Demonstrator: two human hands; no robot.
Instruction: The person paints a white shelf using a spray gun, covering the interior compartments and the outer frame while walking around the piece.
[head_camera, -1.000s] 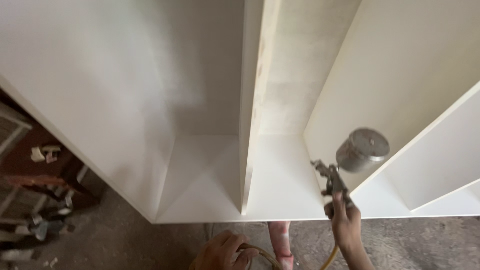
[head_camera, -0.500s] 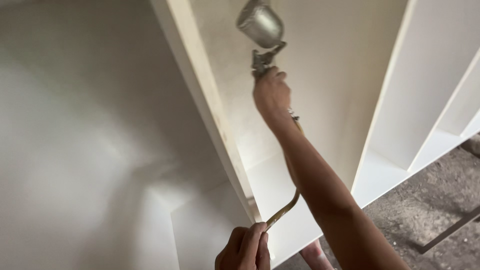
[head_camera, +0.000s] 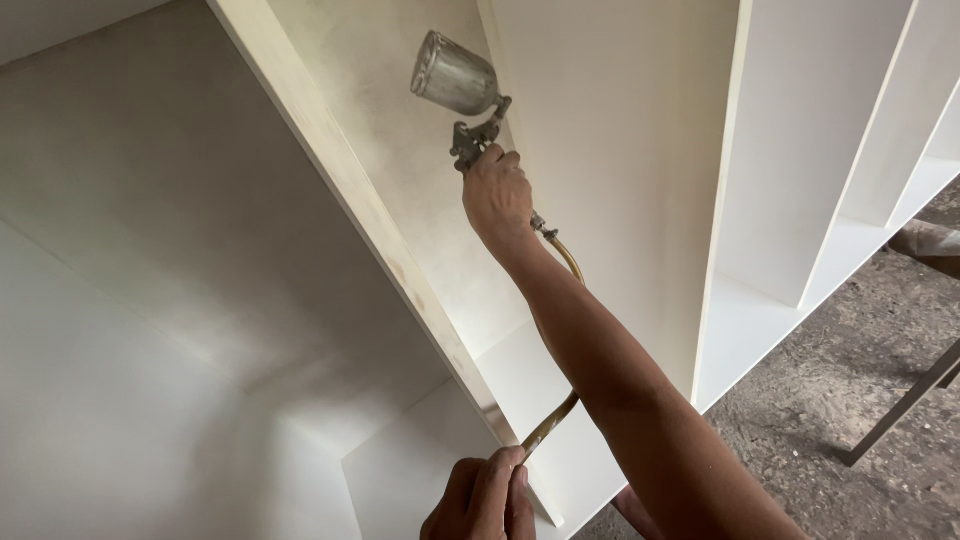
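Inside the white cabinet (head_camera: 780, 150), just right of its unpainted divider (head_camera: 340, 190), the right hand (head_camera: 497, 195) was clamped on a spray gun (head_camera: 462, 85), raised high against the compartment's back panel. Below the divider's lower end, the left hand (head_camera: 482, 500) was pinched shut on the yellowish hose (head_camera: 550, 425) trailing from the gun.

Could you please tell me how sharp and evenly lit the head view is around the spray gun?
Head view: soft daylight, no glare; the spray gun and right hand are sharp; the cabinet panels shade to grey at left; the left hand is cropped by the bottom edge.
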